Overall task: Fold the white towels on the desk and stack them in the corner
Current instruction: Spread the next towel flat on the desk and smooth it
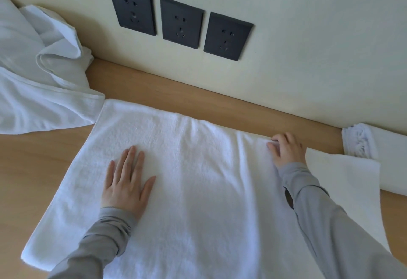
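Observation:
A white towel (pixel 198 186) lies spread flat across the wooden desk (pixel 33 168). My left hand (pixel 126 179) rests flat on its left half, fingers straight and together. My right hand (pixel 286 149) sits at the towel's far edge on the right, its fingers curled and pinching the cloth there. A folded white towel (pixel 378 153) lies at the right against the wall. Grey sleeves cover both my forearms.
A crumpled heap of white cloth (pixel 39 76) sits at the far left against the wall. Three black wall sockets (pixel 180 22) are set in the cream wall above the desk. A strip of bare wood (pixel 198 96) runs between the towel and the wall.

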